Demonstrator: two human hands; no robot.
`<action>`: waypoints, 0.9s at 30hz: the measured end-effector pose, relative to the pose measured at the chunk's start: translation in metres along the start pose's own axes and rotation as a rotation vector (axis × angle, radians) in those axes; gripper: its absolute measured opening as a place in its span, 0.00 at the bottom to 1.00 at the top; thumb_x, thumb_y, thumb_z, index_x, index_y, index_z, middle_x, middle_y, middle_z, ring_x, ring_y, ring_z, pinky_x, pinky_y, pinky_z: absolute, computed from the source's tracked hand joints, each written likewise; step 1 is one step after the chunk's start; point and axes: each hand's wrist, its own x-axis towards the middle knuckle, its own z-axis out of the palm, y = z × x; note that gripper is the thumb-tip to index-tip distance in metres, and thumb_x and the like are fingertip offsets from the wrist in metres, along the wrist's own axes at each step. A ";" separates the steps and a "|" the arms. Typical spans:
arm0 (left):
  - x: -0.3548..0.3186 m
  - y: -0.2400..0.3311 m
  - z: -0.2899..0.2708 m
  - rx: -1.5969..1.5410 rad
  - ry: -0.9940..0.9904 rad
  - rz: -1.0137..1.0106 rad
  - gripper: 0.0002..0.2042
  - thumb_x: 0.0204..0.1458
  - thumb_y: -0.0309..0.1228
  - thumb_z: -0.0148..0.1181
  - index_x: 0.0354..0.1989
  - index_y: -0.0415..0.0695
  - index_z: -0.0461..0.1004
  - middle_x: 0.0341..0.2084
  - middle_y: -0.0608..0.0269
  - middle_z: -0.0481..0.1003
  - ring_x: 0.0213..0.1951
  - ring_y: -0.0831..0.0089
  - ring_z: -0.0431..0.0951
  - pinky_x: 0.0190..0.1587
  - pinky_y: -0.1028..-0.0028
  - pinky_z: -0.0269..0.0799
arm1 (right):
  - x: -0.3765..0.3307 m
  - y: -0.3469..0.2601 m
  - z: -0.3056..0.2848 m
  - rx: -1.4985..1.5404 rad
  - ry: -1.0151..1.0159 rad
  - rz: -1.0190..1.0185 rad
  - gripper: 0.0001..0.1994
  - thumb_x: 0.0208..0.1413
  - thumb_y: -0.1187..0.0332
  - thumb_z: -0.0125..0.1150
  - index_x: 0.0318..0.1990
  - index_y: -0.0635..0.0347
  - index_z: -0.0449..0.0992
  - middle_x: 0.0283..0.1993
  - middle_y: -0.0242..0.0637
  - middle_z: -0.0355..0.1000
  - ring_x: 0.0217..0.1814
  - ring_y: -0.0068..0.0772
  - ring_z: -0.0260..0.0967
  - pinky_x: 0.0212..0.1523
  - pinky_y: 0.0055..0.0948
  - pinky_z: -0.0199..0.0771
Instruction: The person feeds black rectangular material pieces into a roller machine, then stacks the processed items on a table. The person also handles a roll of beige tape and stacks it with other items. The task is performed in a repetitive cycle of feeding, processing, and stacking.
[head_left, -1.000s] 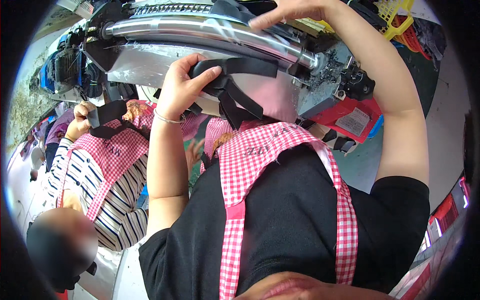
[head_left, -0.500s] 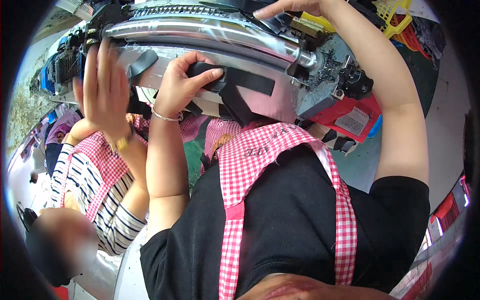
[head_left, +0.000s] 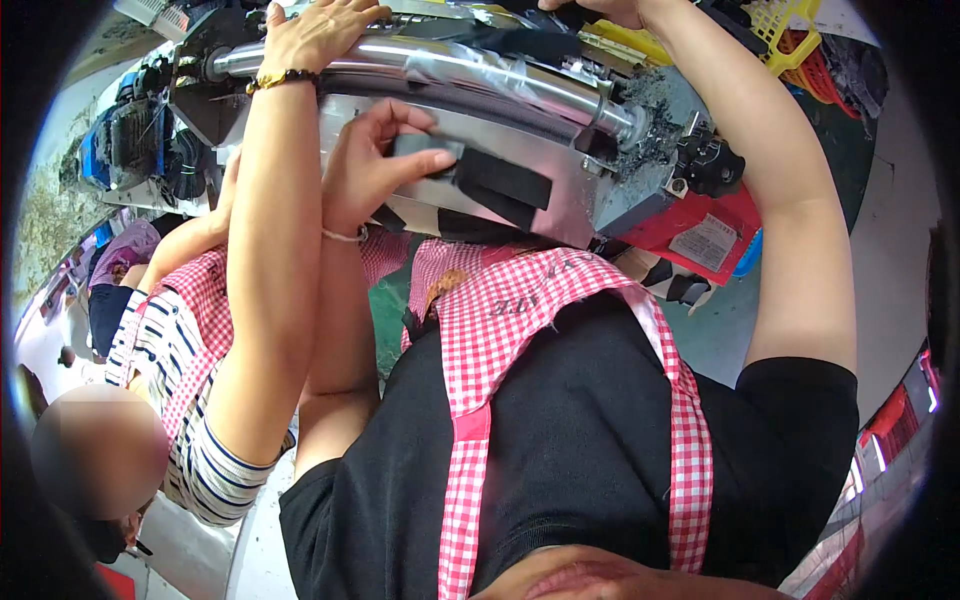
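My left hand is closed, its thumb pressed on a small stack of black fabric-like strips over the grey metal front plate of a machine. The strips look slightly blurred, and their free ends point right. Beyond them runs a shiny metal roller. At the top edge my right hand reaches past the roller, near a flat dark piece on the machine. Most of its fingers are cut off by the frame, so what it holds is hidden.
On my left a co-worker in a striped top lays a hand over the roller's left part. A black knob and a red box sit at right. Yellow baskets stand at the far right, and black scraps litter the machine's end.
The co-worker's raised hand has moved up and right onto the roller. My right hand has shifted farther out past the top edge. The strips in my left hand have swung up to the right.
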 end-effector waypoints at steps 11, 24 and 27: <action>0.012 0.033 0.015 0.460 0.083 -0.121 0.10 0.57 0.30 0.69 0.37 0.37 0.76 0.29 0.68 0.77 0.32 0.81 0.77 0.29 0.79 0.80 | -0.015 -0.017 0.011 0.109 -0.086 0.035 0.26 0.63 0.42 0.60 0.48 0.58 0.82 0.44 0.29 0.80 0.40 0.23 0.74 0.42 0.25 0.71; 0.015 -0.017 0.015 0.216 0.292 0.066 0.12 0.58 0.32 0.68 0.43 0.40 0.73 0.29 0.66 0.77 0.28 0.80 0.79 0.32 0.84 0.76 | -0.023 -0.024 0.011 0.039 -0.041 0.091 0.33 0.58 0.37 0.63 0.54 0.61 0.81 0.50 0.33 0.79 0.49 0.28 0.75 0.47 0.29 0.72; -0.009 0.008 0.022 0.152 0.300 0.072 0.14 0.58 0.31 0.68 0.48 0.40 0.72 0.30 0.66 0.77 0.28 0.80 0.79 0.31 0.85 0.74 | -0.027 -0.021 0.010 0.038 0.007 0.006 0.33 0.59 0.39 0.63 0.56 0.60 0.80 0.53 0.34 0.78 0.52 0.28 0.73 0.54 0.29 0.70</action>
